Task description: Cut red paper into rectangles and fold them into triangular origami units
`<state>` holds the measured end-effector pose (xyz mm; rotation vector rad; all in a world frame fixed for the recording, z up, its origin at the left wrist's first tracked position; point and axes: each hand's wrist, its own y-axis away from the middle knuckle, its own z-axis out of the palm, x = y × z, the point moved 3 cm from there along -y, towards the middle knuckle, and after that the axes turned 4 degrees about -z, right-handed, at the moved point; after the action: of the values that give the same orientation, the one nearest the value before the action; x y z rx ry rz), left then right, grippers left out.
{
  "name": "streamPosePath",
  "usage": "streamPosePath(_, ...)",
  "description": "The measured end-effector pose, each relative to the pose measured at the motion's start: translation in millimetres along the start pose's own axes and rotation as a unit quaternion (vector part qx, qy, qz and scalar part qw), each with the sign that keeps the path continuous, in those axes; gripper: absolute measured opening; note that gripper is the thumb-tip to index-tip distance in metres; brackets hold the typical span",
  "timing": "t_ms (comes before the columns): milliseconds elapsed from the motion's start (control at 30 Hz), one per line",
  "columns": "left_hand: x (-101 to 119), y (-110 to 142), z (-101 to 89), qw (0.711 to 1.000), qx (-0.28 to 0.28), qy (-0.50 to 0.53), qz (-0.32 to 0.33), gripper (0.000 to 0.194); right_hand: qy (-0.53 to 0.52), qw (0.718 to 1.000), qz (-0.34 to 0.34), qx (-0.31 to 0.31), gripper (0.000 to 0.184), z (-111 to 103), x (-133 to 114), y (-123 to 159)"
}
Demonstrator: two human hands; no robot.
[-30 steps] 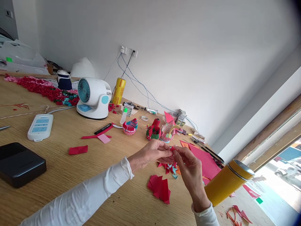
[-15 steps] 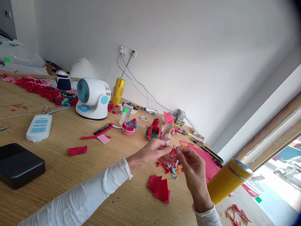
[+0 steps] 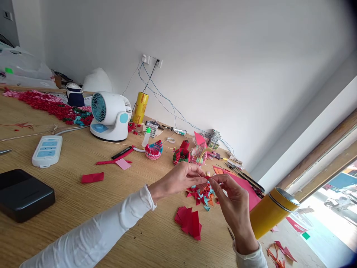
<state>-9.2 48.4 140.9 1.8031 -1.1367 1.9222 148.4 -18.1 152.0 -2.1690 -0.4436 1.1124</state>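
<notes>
My left hand [image 3: 185, 179] and my right hand [image 3: 234, 199] meet over the table, fingertips pinching a small red folded paper piece [image 3: 208, 177]. Most of that piece is hidden by the fingers. Just below my hands lies a pile of small folded paper triangles [image 3: 206, 199] in red, orange and light blue. Nearer to me is a stack of red paper slips [image 3: 189, 222]. Behind my hands stand bowl-shaped models of folded paper: a red and green one [image 3: 180, 155], a pink one [image 3: 197, 154] and, further left, a pink and blue one [image 3: 154, 150].
A yellow flask [image 3: 272, 214] stands close to my right wrist. Left of my hands are a white fan [image 3: 111, 111], a power strip [image 3: 47, 150], a black box [image 3: 26, 195], a red paper slip [image 3: 92, 177] and a black cutter [image 3: 122, 152]. Large red sheets [image 3: 247, 188] lie at the right.
The fingertips of both hands have closed in around the red paper piece, which shows less now. My right hand and wrist have shifted slightly to the right.
</notes>
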Motion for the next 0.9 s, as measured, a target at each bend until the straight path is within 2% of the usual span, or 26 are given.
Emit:
streamPosePath(100,8.5,3.3,0.0,0.998,0.0,-0.058,0.022,0.033,0.019,1.0,-0.011,-0.008,0.017,-1.3,-2.8,-0.1)
streamPosePath(167,15.5,5.9,0.4,0.989,0.007,-0.142,0.032,0.031,0.056,0.997,-0.023,-0.038,0.016,-3.0,-6.4,-0.8)
streamPosePath(267,24.0,9.3,1.3,0.959,0.024,-0.281,0.036,0.026,0.116,0.988,-0.04,-0.094,0.017,-6.1,-12.7,-1.0)
streamPosePath(367,23.7,12.0,3.3,0.938,0.03,-0.345,0.035,0.019,0.141,0.979,-0.038,-0.144,0.021,-5.3,-13.2,3.9)
streamPosePath(533,-7.3,16.7,10.9,0.946,-0.032,-0.324,-0.014,0.012,0.114,0.979,-0.008,-0.169,0.026,8.6,12.1,31.6)
streamPosePath(667,-32.3,18.4,14.6,0.927,-0.039,-0.373,-0.023,0.01,0.117,0.979,-0.008,-0.165,0.03,19.5,33.1,52.8)
streamPosePath(767,-37.4,18.8,13.4,0.923,-0.043,-0.382,-0.017,0.007,0.116,0.973,-0.018,-0.2,0.032,23.3,34.2,55.2)
streamPosePath(900,-36.1,23.5,4.1,0.951,-0.063,-0.302,-0.017,0.008,0.12,0.961,-0.037,-0.245,0.031,26.9,29.8,50.5)
